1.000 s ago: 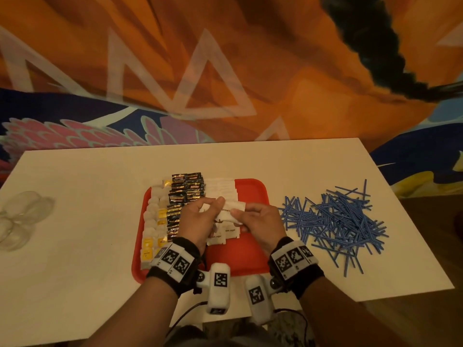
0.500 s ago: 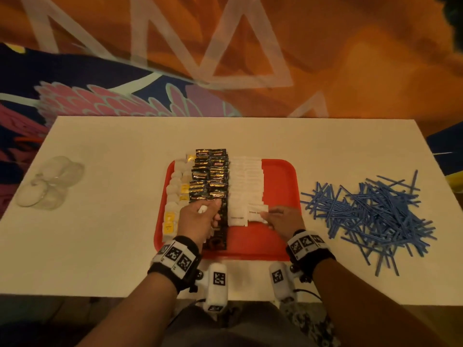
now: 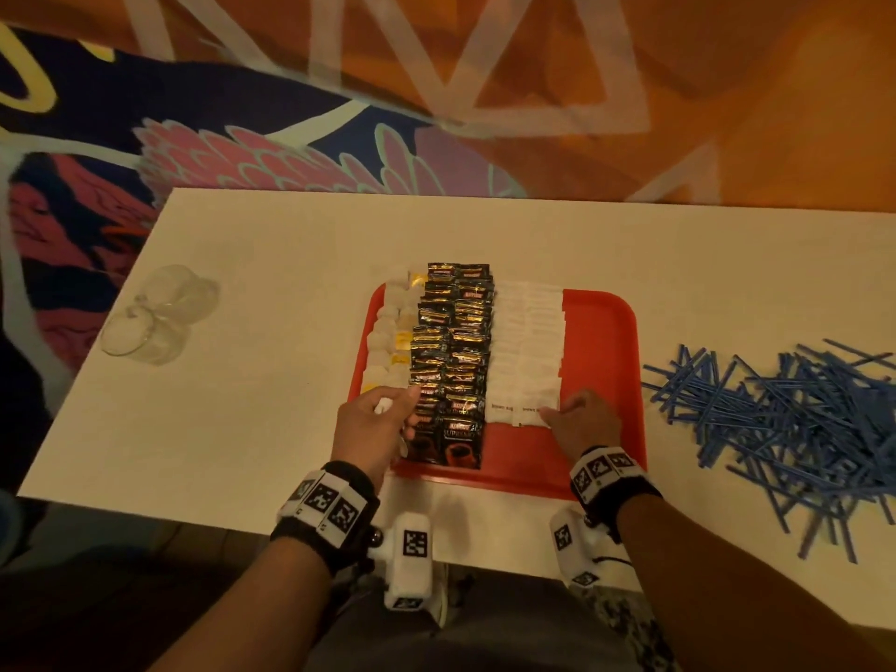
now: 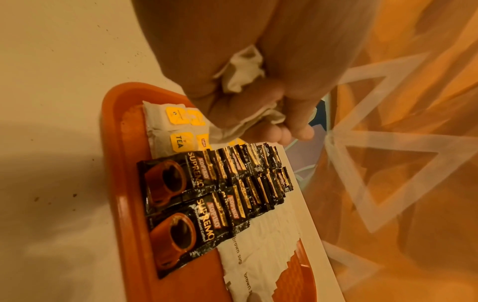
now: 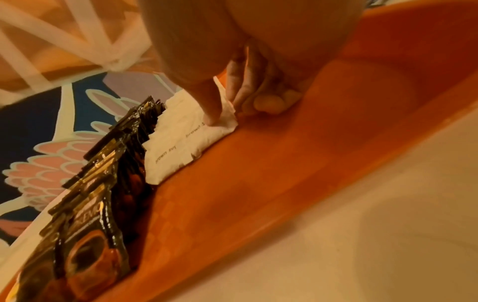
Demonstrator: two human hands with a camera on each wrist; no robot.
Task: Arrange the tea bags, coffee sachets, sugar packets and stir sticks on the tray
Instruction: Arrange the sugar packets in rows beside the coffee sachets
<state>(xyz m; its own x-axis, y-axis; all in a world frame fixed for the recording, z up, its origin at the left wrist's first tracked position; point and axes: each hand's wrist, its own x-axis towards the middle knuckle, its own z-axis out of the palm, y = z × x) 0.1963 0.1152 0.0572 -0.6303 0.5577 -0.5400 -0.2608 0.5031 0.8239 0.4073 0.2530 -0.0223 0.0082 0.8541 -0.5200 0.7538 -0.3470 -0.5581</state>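
A red tray [image 3: 601, 332] holds a column of tea bags [image 3: 388, 341] at the left, black coffee sachets [image 3: 453, 351] in the middle and white sugar packets [image 3: 528, 351] to their right. My left hand [image 3: 402, 405] hovers over the tray's near left part, its fist gripping a crumpled bunch of white sugar packets [image 4: 240, 69]. My right hand [image 5: 227, 110] pinches the right edge of the nearest sugar packet [image 5: 196, 134] in the row, thumb on top. Blue stir sticks [image 3: 785, 429] lie in a loose pile on the table, right of the tray.
Clear plastic cups [image 3: 155, 322] lie on the white table [image 3: 271, 419] at the far left. The tray's right strip [image 3: 601, 380] and near right part are bare red. A patterned carpet lies beyond the table's far edge.
My hands have drawn apart. The right one has brought a sugar packet down onto the near end of the row. The left one has moved left with the remaining packets.
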